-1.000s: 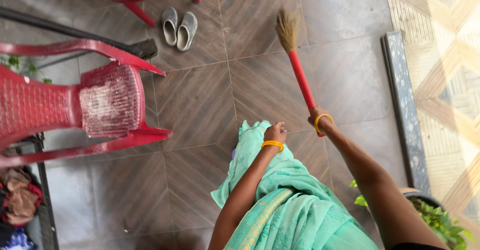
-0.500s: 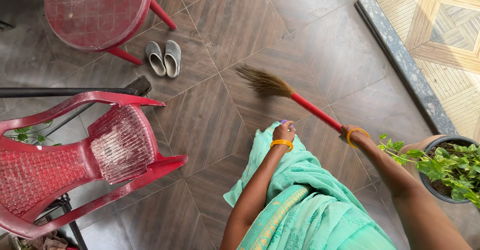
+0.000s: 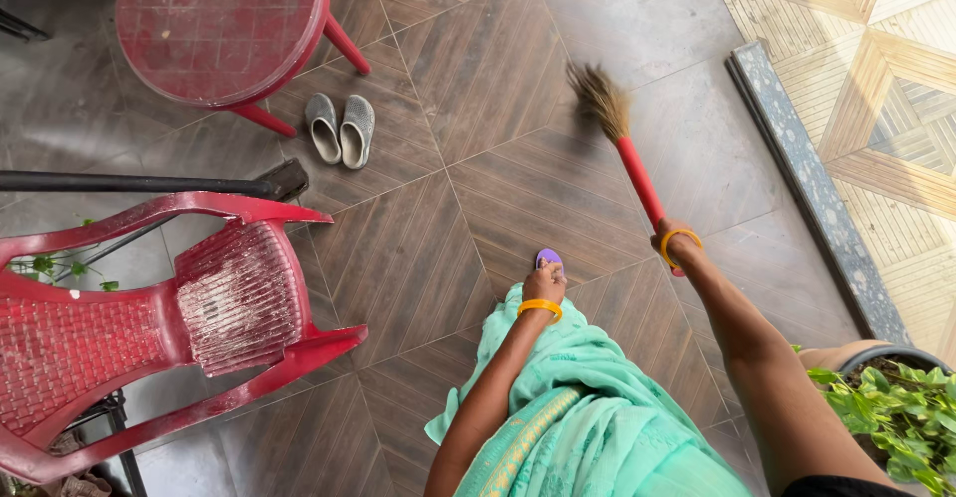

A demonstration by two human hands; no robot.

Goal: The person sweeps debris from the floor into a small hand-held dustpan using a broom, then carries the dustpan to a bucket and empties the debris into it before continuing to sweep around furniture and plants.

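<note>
Under both hands spreads a dark, wood-patterned tiled floor (image 3: 478, 188), and well off to the right of the right hand it gives way to a paler patterned floor (image 3: 876, 89) behind a long grey stone strip (image 3: 802, 183). Well to the left of the left hand lies a red plastic chair (image 3: 169, 308) tipped on its side, its latticed seat facing the person. Ahead of that hand and to the left stands a round red plastic table (image 3: 219, 24); a long black bar (image 3: 149, 184) runs between chair and table. Below both hands hangs the person's green garment (image 3: 588, 407), bunched near the left wrist. Low on the right, behind the right forearm, a potted plant (image 3: 891, 402) shows green leaves. The right hand (image 3: 675, 246), with an orange bangle at the wrist, is closed around the lower end of the red handle of a broom (image 3: 622, 143); the broom slants up and to the left from that hand, its brown bristle head blurred above the floor, well ahead of both hands. The left hand (image 3: 545, 285), also bangled in orange, is curled shut on a fold of the green garment, just left of the right hand and apart from the broom. A pair of grey clogs (image 3: 340, 129) sits ahead-left of the left hand, just beside the table leg. A purple toe of footwear (image 3: 549, 257) peeks out just past the left hand's knuckles.
</note>
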